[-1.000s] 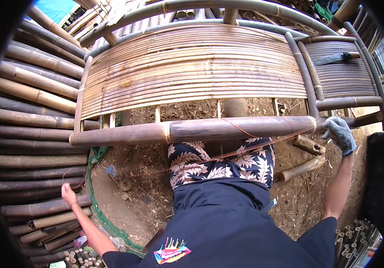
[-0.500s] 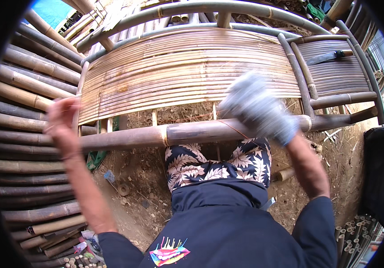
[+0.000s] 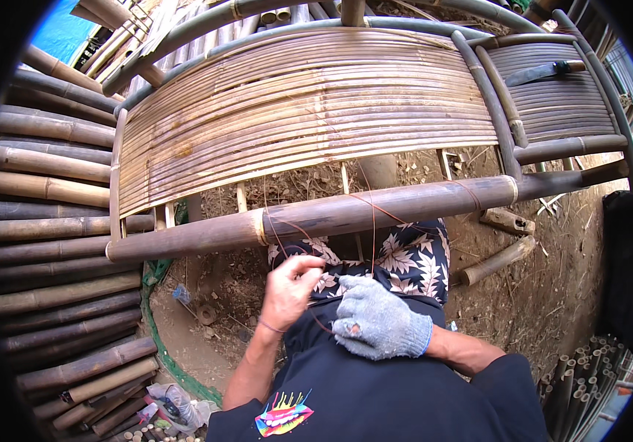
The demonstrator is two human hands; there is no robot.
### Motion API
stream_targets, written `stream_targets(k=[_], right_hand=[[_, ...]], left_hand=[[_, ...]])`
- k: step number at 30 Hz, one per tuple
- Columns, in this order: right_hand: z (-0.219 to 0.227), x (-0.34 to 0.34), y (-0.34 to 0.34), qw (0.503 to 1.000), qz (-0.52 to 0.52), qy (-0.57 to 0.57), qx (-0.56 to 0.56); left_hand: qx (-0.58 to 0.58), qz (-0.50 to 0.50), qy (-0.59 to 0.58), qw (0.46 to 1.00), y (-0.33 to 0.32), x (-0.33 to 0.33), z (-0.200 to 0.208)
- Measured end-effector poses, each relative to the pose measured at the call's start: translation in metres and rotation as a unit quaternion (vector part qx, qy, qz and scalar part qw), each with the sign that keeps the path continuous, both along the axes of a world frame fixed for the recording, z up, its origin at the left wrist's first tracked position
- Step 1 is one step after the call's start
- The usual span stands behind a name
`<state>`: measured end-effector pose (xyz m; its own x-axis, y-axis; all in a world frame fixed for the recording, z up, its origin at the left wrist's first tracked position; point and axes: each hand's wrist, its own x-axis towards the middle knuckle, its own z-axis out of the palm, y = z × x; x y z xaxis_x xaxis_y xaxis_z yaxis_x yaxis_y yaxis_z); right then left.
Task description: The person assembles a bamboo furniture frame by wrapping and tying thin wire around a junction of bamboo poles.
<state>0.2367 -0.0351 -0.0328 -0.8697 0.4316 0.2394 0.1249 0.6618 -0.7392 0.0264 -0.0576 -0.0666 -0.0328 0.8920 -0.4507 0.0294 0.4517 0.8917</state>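
Low in front of my lap, my bare left hand (image 3: 292, 289) is closed, thumb and fingers pinched at a thin reddish-brown cord. Beside it, slightly lower and to the right, my right hand (image 3: 378, 318) in a grey knit glove is curled with the cord running to it. The cord (image 3: 373, 236) hangs over the thick front bamboo pole (image 3: 316, 215) in several strands, and a slack length loops below my hands. Beyond the pole lies the bamboo slat seat (image 3: 257, 118) of a bench. A gap separates the slats from the pole, with short crosspieces showing in it.
A knife (image 3: 541, 72) with a dark sheath-like handle lies on the smaller slatted panel (image 3: 552, 110) at right. Stacked bamboo poles (image 3: 51, 188) line the left side. Cut bamboo pieces (image 3: 501, 259) lie on the dirt floor. A black object (image 3: 630, 272) stands at far right.
Both hands have come in and down to my lap, the left from the bench's left end, the right from above the slats. Strands of cord now show over the front pole.
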Motion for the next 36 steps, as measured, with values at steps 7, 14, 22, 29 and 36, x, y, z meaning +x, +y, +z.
stream_targets(k=[7, 14, 22, 29, 36], right_hand=[[0.019, -0.011, -0.007, 0.996, 0.053, 0.004, -0.077], [-0.002, 0.034, 0.002, 0.882, -0.454, 0.033, -0.125], [-0.033, -0.01, 0.007, 0.968, -0.164, 0.003, -0.189], [-0.04, -0.011, 0.013, 0.547, -0.223, 0.241, -0.77], [-0.031, -0.004, -0.002, 0.657, -0.332, 0.131, -0.664]], left_hand=[[0.007, -0.066, -0.076, 0.995, 0.031, 0.045, -0.016], [0.259, -0.04, 0.201, 0.944, -0.016, 0.038, 0.03], [0.222, -0.148, 0.231, 0.936, -0.053, 0.049, 0.034], [0.208, -0.164, 0.172, 0.949, -0.067, 0.027, 0.024], [0.216, -0.122, 0.062, 0.967, -0.06, -0.005, 0.001]])
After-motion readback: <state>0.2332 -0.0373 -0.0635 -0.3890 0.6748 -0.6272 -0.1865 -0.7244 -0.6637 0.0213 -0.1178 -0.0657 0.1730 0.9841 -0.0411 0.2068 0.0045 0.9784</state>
